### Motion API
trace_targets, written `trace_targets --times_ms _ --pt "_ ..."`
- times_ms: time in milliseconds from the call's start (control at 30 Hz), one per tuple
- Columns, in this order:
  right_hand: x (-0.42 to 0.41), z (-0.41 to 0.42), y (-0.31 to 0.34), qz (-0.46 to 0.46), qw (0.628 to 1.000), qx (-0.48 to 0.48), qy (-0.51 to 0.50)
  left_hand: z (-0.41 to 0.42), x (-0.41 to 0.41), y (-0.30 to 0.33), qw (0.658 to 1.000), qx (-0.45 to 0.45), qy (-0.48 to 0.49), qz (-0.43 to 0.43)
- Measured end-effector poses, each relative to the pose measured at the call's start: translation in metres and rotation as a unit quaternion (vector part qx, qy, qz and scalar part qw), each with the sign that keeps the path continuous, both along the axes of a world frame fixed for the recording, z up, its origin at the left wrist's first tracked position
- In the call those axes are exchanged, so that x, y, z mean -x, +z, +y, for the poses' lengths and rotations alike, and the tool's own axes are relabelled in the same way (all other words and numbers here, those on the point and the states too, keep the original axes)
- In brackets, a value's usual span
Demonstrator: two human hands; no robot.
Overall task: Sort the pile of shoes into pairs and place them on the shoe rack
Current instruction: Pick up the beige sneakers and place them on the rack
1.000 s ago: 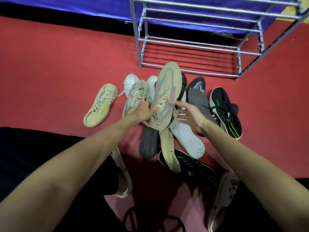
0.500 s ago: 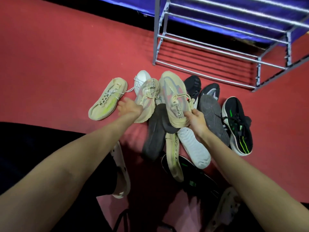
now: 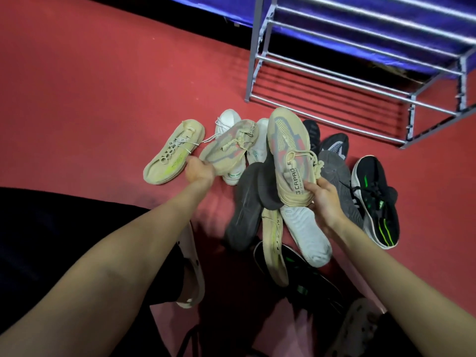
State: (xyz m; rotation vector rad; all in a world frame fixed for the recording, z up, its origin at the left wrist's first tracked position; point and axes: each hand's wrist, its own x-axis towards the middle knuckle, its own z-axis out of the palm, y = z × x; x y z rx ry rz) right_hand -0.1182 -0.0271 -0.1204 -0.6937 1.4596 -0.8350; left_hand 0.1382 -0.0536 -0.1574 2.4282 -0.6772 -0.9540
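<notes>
Gripping, in the right hand (image 3: 325,199), the heel of a beige-and-pink sneaker (image 3: 288,153): grip closed around the heel, toe pointing away toward the shoe rack (image 3: 360,81), long axis running near to far, sole lifted off the pile. Gripping, in the left hand (image 3: 199,170), the near end of a second beige-and-pink sneaker (image 3: 229,148): grip closed on it, long axis slanting from near left to far right, lying across a white sneaker (image 3: 228,122).

Counting outward over the red floor (image 3: 90,86): two beige-and-pink sneakers, one per hand. Lying just left of the left hand, one beige sneaker with yellow-green marking (image 3: 172,153), heel toward the rack and toe near left. Lying on its side below the held shoe, a second beige shoe with yellow-green edge (image 3: 274,243), long axis near to far. Showing two grey shoes: one sole-up (image 3: 244,204) left of centre, one (image 3: 334,171) right of the right hand. Showing a white sole (image 3: 306,235) under the right wrist. Resting at the right, one black sneaker with green stripes (image 3: 376,202); lying near the bottom, another black-and-green one (image 3: 301,276). Peeking out beyond the pile, two more dark shoes, details unclear.

Standing at the far right of the floor, the metal rack, bars bare.
</notes>
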Motion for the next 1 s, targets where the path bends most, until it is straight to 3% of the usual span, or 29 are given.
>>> trace_targets --times_ms 100,200,367,467,567,667,800,933,1000 --pt "0.003 0.002 0.005 0.010 0.999 0.010 -0.032 -0.011 0.001 0.035 0.978 0.148 -0.100 -0.105" --pt "0.009 0.006 0.016 0.035 0.997 0.036 -0.063 -0.019 0.009 0.066 0.914 0.278 -0.218 -0.200" --pt "0.026 0.007 0.042 0.049 0.985 0.070 -0.150 -0.042 0.035 0.118 0.831 0.436 -0.264 -0.225" --pt "0.040 0.008 0.054 0.041 0.981 0.080 -0.171 -0.054 0.059 0.131 0.801 0.450 -0.340 -0.201" --pt "0.050 0.015 0.056 0.069 0.980 0.082 -0.170 -0.063 0.081 0.117 0.766 0.397 -0.482 -0.153" --pt "0.056 0.024 0.040 0.104 0.983 0.053 -0.144 -0.073 0.100 0.092 0.746 0.336 -0.565 -0.105" --pt "0.058 0.031 0.020 0.107 0.987 -0.020 -0.118 -0.085 0.122 0.061 0.760 0.200 -0.612 -0.092" --pt "0.055 0.036 0.008 0.123 0.988 -0.028 -0.088 -0.090 0.130 0.037 0.856 0.160 -0.492 0.025" --pt "0.053 0.037 0.003 0.127 0.989 -0.034 -0.074 -0.085 0.128 0.028 0.872 0.123 -0.474 0.015"
